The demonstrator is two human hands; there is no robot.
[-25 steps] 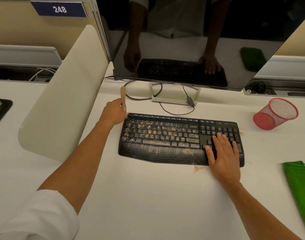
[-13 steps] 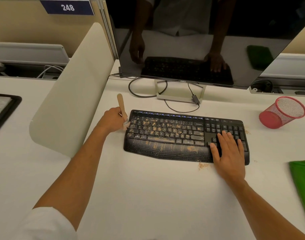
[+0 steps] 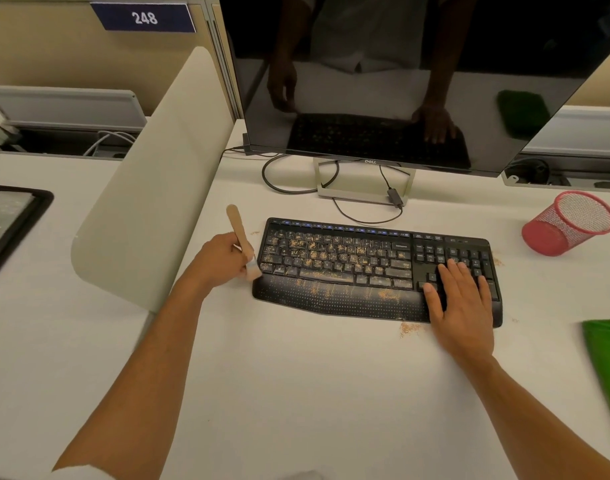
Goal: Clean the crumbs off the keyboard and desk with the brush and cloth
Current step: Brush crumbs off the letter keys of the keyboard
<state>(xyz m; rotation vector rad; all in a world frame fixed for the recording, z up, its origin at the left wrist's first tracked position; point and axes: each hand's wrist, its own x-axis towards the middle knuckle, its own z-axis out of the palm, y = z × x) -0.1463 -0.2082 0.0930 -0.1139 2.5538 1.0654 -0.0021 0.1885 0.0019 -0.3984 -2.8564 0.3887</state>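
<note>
The left hand (image 3: 220,258) grips a wooden-handled brush (image 3: 243,242), fingers curled round the lower part of the handle. The handle tip points up and away, and the pale bristles sit at the near-left corner of the keyboard (image 3: 376,271), touching or just off its edge; the blur there keeps me from saying which. The right hand (image 3: 461,299) lies flat with straight, spread fingers on the number pad and the right end of the palm rest. It holds nothing and looks to be pinning the keyboard down.

The keyboard lies across the middle of the desk (image 3: 296,393) in front of the monitor (image 3: 417,81). Crumbs (image 3: 331,252) are scattered thickly over the letter keys and along the palm rest, with a small patch on the desk just in front of the keyboard near the right hand and a few specks by its far-left and right ends. The green cloth (image 3: 608,358) lies untouched at the right edge of the desk, well apart from both hands. A red mesh cup (image 3: 570,223) lies tipped on its side behind it.

I judge this to be the brushing step, barely begun, since most of the crumbs are still on the keys. The next move calls for sweeping the bristles across the rows, light enough to flick crumbs out from between the keys without pressing them, and in one direction so they gather on the desk. The right hand needs to keep the keyboard steady and will have to shift once the brush reaches the number pad. Wiping with the cloth is not yet started
</note>
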